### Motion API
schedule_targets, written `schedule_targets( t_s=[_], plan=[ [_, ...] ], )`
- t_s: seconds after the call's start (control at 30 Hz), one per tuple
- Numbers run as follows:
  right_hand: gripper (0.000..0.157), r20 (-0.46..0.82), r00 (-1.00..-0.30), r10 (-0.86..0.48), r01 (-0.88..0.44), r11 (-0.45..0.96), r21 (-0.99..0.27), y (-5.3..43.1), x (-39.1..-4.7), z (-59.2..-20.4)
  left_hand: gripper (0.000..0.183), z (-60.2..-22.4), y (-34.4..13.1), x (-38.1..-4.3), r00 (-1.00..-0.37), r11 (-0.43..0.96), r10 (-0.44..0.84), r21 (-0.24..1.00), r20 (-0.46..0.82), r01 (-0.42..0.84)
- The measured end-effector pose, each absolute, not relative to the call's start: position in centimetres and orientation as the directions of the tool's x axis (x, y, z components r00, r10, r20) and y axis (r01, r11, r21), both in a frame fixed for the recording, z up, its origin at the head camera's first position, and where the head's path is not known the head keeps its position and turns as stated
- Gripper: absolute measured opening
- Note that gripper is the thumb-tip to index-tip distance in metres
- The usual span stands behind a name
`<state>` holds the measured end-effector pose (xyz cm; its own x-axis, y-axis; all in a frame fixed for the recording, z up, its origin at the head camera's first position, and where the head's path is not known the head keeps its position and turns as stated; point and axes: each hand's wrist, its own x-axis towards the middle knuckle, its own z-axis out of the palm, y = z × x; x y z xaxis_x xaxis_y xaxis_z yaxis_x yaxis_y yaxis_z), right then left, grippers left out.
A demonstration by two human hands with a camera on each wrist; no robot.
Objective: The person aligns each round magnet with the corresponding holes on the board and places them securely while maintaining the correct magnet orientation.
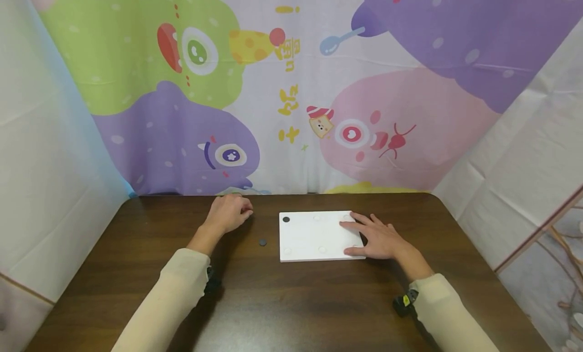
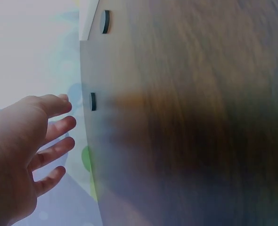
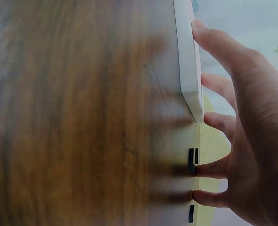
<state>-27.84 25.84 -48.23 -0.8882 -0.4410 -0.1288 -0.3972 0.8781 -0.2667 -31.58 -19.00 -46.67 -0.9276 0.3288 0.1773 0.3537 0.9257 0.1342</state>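
Note:
A white rectangular board (image 1: 302, 235) with several shallow round recesses lies on the table. One dark disc (image 1: 286, 219) sits in its back left corner. My right hand (image 1: 382, 240) rests over the board's right end, fingers spread, with thumb and fingertips touching the top. To the left of the board, my left hand (image 1: 227, 213) hovers near the table's back edge. Its fingers (image 2: 54, 155) are loosely bent and hold nothing. A loose dark disc (image 1: 262, 242) lies between that hand and the board. Another disc (image 2: 93, 101) shows near the left fingertips in the left wrist view.
Several dark discs (image 3: 192, 213) lie on the table by the right fingers, beyond the board's end. The brown wooden table (image 1: 282, 306) meets a cartoon-printed cloth (image 1: 291, 169) at its back edge. White cloth hangs at both sides.

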Motion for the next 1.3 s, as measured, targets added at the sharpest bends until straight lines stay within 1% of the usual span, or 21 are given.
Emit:
schedule_targets(
  t_s=[0.17, 0.4, 0.57, 0.67, 0.77, 0.83, 0.9, 1.0, 1.03, 1.13, 1.23, 1.27, 1.3],
  plan=[
    [0.088, -0.130, -0.889, -0.439, -0.394, 0.879, -0.270, 25.9, -27.8, -48.2, 0.016, -46.5, -19.3, -31.6, -0.931, 0.928, 0.320, 0.138, 0.177, 0.345],
    [0.088, -0.131, -0.888, -0.440, -0.395, 0.878, -0.271, 25.8, -27.8, -48.3, 0.040, -46.9, -19.2, -31.5, -0.933, 0.934, 0.318, 0.110, 0.167, 0.339],
    [0.088, -0.133, -0.886, -0.443, -0.396, 0.876, -0.277, 25.8, -27.8, -48.3, 0.041, -47.3, -19.1, -31.5, -0.933, 0.933, 0.318, 0.118, 0.172, 0.339],
    [0.088, -0.132, -0.886, -0.444, -0.397, 0.875, -0.279, 25.9, -27.8, -48.4, 0.041, -49.0, -19.6, -32.8, -0.923, 0.929, 0.333, 0.102, 0.193, 0.356],
    [0.089, -0.131, -0.886, -0.445, -0.398, 0.874, -0.280, 25.9, -27.8, -48.4, 0.041, -51.8, -20.5, -34.9, -0.910, 0.926, 0.349, 0.070, 0.223, 0.372],
    [0.089, -0.130, -0.885, -0.447, -0.399, 0.873, -0.282, 26.0, -27.8, -48.4, 0.043, -52.4, -20.6, -35.4, -0.910, 0.926, 0.353, 0.060, 0.215, 0.373],
    [0.089, -0.130, -0.885, -0.447, -0.399, 0.872, -0.283, 26.0, -27.8, -48.4, 0.043, -51.5, -20.3, -34.8, -0.917, 0.926, 0.353, 0.071, 0.186, 0.371],
    [0.089, -0.131, -0.885, -0.447, -0.399, 0.872, -0.284, 26.0, -27.8, -48.4, 0.044, -49.0, -19.4, -32.8, -0.927, 0.926, 0.353, 0.091, 0.130, 0.365],
    [0.089, -0.132, -0.885, -0.447, -0.398, 0.872, -0.284, 26.0, -27.8, -48.4, 0.043, -49.3, -19.8, -32.9, -0.918, 0.919, 0.368, 0.094, 0.151, 0.384],
    [0.089, -0.133, -0.885, -0.446, -0.398, 0.873, -0.282, 26.0, -27.8, -48.3, 0.041, -48.6, -19.5, -32.1, -0.919, 0.919, 0.370, 0.093, 0.135, 0.384],
    [0.089, -0.135, -0.885, -0.446, -0.397, 0.873, -0.281, 25.9, -27.8, -48.3, 0.038, -48.6, -19.5, -32.1, -0.919, 0.918, 0.374, 0.093, 0.126, 0.386],
    [0.089, -0.135, -0.885, -0.446, -0.397, 0.874, -0.280, 25.9, -27.8, -48.3, 0.037, -48.0, -19.0, -31.7, -0.927, 0.924, 0.362, 0.094, 0.098, 0.370],
    [0.089, -0.135, -0.885, -0.445, -0.397, 0.874, -0.279, 25.9, -27.8, -48.3, 0.037, -48.3, -19.2, -31.9, -0.925, 0.922, 0.366, 0.095, 0.098, 0.375]
  ],
)
